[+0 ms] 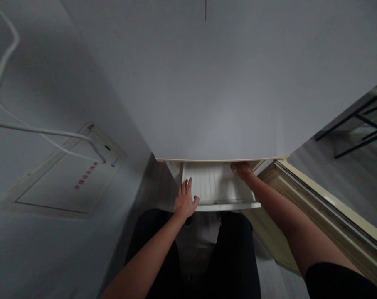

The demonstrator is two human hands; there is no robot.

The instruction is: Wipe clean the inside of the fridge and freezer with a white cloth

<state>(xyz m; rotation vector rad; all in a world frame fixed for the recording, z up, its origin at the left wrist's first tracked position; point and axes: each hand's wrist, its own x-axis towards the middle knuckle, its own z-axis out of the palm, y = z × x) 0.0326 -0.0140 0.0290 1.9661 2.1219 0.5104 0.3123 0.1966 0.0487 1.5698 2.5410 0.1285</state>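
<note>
A white drawer (207,182) with a ribbed floor is pulled out from under a tall pale cabinet (219,104) that looks like a refrigerator. My left hand (184,200) is at the drawer's front left corner, fingers stretched out and apart, thumb by the front rim. My right hand (242,170) reaches into the back right of the drawer, close under the cabinet's lower edge. Its fingers are curled, with something small and whitish at their tips, too dim to name.
A yellowish door (319,199) stands swung out on the right, below my right forearm. On the left wall are a panel with red writing (72,174) and a white cable (51,132). Dark metal legs (359,120) stand at far right. My knees flank the drawer's front.
</note>
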